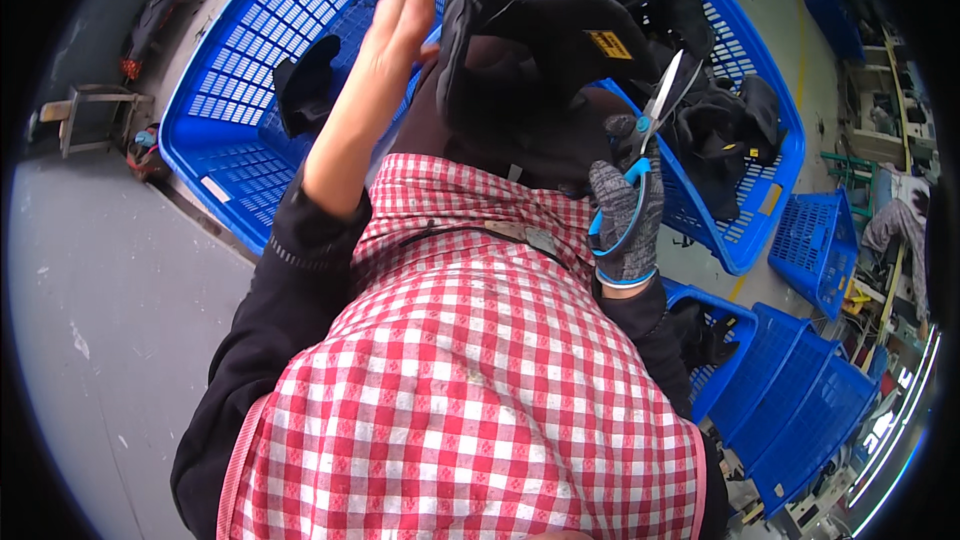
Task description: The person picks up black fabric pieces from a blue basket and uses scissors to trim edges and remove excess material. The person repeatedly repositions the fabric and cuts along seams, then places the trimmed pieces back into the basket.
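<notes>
A black fabric piece with a curved flap and a yellow label [540, 30] stands over my dark-clad lap; its exact kind I cannot make out. My left hand [400, 25], bare, is raised beside its left edge. The fingers of that hand are stretched out, and the thumb is partly hidden by the fabric. My right hand [630, 215], in a grey knit glove, is closed around scissors [662, 95] with blue handles. Their blades are spread and point up and away, just right of the black piece.
A blue plastic basket [215, 175] at the left holds another black piece [308, 85]. More black pieces [715, 130] fill a second blue basket [790, 165] at the right. Stacked blue baskets [790, 395] stand at the lower right. A grey frame stool [100, 105] is far left.
</notes>
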Available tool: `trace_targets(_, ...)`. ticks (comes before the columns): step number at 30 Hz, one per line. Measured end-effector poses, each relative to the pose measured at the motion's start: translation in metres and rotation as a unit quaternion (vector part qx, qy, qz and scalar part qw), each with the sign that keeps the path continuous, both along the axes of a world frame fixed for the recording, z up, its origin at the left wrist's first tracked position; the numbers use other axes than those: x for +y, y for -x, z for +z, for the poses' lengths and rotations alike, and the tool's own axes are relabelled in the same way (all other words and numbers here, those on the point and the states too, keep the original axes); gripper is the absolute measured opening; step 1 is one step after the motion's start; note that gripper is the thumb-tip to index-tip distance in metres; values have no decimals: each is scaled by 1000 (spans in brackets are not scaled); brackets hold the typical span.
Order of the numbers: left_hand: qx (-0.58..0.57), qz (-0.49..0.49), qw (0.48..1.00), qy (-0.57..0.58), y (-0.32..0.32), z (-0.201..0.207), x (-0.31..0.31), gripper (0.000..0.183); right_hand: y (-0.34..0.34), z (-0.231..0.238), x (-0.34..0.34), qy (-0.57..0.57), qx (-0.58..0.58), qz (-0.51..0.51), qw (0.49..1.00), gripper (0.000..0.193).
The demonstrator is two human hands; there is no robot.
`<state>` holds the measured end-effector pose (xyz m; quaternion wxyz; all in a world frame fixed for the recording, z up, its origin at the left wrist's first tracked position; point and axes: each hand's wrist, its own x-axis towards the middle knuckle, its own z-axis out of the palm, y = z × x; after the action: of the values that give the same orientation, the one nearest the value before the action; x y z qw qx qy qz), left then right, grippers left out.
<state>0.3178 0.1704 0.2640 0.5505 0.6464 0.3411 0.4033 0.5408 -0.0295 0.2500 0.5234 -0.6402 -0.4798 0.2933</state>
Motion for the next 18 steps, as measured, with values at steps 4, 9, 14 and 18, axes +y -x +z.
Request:
trace_targets(4, 80, -6, 983, -163, -12, 8, -43, 73, 6, -8, -2, 3, 111, -22, 994, 57)
trace_targets(9, 33, 141, 976, -160, -7, -5, -4, 28, 11, -6, 7, -2, 201, 86, 976, 45)
trace_targets(14, 25, -75, 996, -42, -11, -8, 60, 36, -64, 58, 24, -174, 397, -88, 897, 30)
trace_targets(18, 4, -279, 957, 75, -45, -13, 45, 28, -80, 97, 51, -21, 895, 0, 446, 20)
